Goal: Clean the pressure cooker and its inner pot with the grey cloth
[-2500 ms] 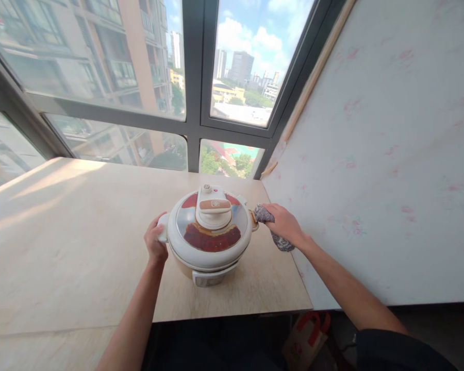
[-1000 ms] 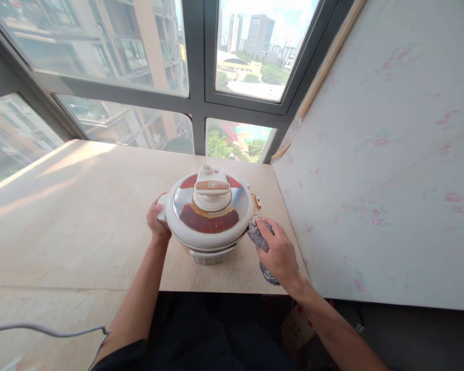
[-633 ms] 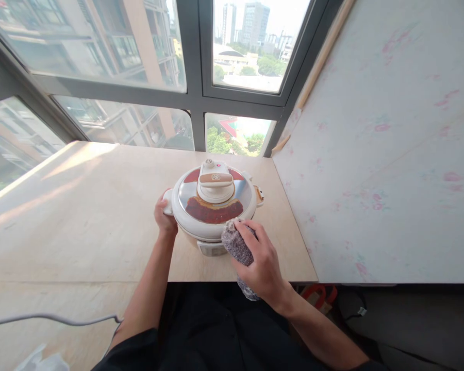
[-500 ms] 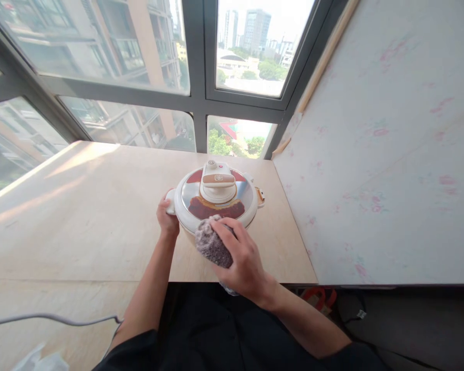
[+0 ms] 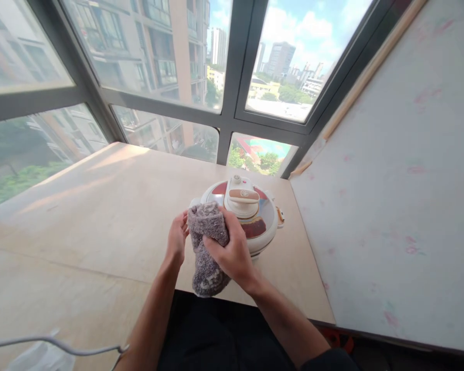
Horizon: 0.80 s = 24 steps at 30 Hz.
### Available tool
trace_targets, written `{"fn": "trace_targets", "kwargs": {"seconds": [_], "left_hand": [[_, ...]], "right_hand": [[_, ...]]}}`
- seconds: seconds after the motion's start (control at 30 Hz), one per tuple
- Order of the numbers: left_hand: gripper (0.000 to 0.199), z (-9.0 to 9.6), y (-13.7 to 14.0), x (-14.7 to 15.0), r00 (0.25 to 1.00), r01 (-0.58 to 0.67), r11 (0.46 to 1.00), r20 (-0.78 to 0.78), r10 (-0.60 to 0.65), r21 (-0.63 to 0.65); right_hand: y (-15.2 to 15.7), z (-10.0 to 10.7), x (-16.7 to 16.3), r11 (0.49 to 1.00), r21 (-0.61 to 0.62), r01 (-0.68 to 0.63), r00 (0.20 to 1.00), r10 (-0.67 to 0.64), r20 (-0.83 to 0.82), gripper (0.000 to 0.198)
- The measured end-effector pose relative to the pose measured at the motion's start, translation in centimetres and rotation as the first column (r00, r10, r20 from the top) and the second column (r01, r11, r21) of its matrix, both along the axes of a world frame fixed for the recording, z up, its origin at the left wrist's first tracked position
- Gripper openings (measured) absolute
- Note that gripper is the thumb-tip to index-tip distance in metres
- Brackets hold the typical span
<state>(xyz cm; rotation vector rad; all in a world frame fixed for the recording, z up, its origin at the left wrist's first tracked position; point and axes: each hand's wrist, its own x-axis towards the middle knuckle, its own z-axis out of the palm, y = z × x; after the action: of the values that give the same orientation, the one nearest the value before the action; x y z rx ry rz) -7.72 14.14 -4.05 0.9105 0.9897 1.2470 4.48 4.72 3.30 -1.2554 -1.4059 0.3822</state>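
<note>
My right hand (image 5: pixel 234 247) grips a fluffy grey-purple cleaning cloth (image 5: pixel 211 273), thumb in front of it and the other fingers along its right edge. The cloth is folded and hangs down in front of a rice-cooker-like pot (image 5: pixel 263 239). This white, round pot has a shiny reddish-brown patterned lid, with a raised lid handle (image 5: pixel 244 197) on top. My left hand (image 5: pixel 177 237) is at the cloth's left edge, fingers loosely bent and apart, fingertips partly behind the cloth. The cloth hides the pot's left front.
The pot stands on a pale wooden table (image 5: pixel 100 206) near the window frame (image 5: pixel 224 123). A patterned wall (image 5: pixel 390 216) rises close at the right. At lower left are a grey cable (image 5: pixel 62 348) and a crumpled white plastic bag (image 5: pixel 38 358).
My left hand has let go of the pot's left side handle and come to the cloth. My right hand has lifted the cloth off the pot's rim and moved left. The view has shifted.
</note>
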Motion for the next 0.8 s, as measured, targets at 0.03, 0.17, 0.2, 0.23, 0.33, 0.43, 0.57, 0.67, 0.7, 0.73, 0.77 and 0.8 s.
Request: {"fn": "trace_targets", "kwargs": {"seconds": [0.03, 0.17, 0.2, 0.23, 0.33, 0.43, 0.57, 0.67, 0.7, 0.73, 0.77, 0.8], "left_hand": [[0.048, 0.4, -1.5, -0.3, 0.999, -0.05, 0.997, -0.012, 0.051, 0.053], [0.067, 2.6, -7.1, -1.6, 0.993, -0.017, 0.947, -0.103, 0.053, 0.322], [0.077, 3.2, -8.0, -1.9, 0.983, 0.019, 0.937, -0.18, 0.048, 0.35], [0.086, 3.7, -8.5, -2.1, 0.969, 0.044, 0.936, -0.242, 0.045, 0.349], [0.104, 4.8, -8.5, -2.7, 0.947, 0.031, 0.958, -0.315, 0.063, 0.286], [0.092, 5.1, -7.6, -3.1, 0.941, -0.032, 0.977, -0.325, 0.1, 0.209], [0.076, 5.0, -5.8, -3.4, 0.861, -0.248, 0.938, -0.388, 0.328, 0.241], [0.082, 4.5, -3.5, -3.4, 0.757, -0.4, 0.863, -0.42, 0.501, 0.308], [0.083, 4.3, -2.7, -3.3, 0.743, -0.394, 0.86, -0.437, 0.506, 0.325], [0.084, 4.1, -1.8, -3.1, 0.744, -0.358, 0.869, -0.458, 0.487, 0.342], [0.083, 4.0, -1.1, -2.8, 0.755, -0.298, 0.887, -0.482, 0.445, 0.353], [0.083, 3.9, -0.4, -2.4, 0.767, -0.222, 0.906, -0.509, 0.391, 0.361]], "right_hand": [[0.4, 0.0, -0.1, 0.999, -0.033, -0.004, 0.998, 0.002, -0.069, 0.061], [1.2, 0.1, -1.2, 0.989, -0.121, -0.082, 0.947, 0.04, -0.318, 0.061], [1.3, 0.2, -1.6, 0.981, -0.135, -0.143, 0.919, 0.081, -0.385, 0.061], [1.3, 0.4, -1.9, 0.965, -0.144, -0.218, 0.882, 0.131, -0.453, 0.062], [1.0, 0.9, -2.2, 0.87, -0.147, -0.47, 0.744, 0.301, -0.597, 0.072], [0.5, 0.9, -1.0, 0.742, -0.117, -0.66, 0.637, 0.47, -0.611, 0.084], [-1.2, 0.8, 2.3, 0.7, -0.108, -0.706, 0.635, 0.557, -0.536, 0.085], [-2.7, 0.7, 5.9, 0.818, -0.109, -0.564, 0.753, 0.456, -0.474, 0.066], [-3.1, 0.5, 7.4, 0.862, -0.116, -0.494, 0.794, 0.393, -0.464, 0.054], [-3.3, 0.2, 8.9, 0.901, -0.128, -0.413, 0.836, 0.32, -0.446, 0.044], [-3.4, -0.2, 10.6, 0.941, -0.142, -0.306, 0.881, 0.224, -0.417, 0.035], [-3.3, -0.7, 12.3, 0.975, -0.146, -0.167, 0.919, 0.1, -0.382, 0.028]]}}
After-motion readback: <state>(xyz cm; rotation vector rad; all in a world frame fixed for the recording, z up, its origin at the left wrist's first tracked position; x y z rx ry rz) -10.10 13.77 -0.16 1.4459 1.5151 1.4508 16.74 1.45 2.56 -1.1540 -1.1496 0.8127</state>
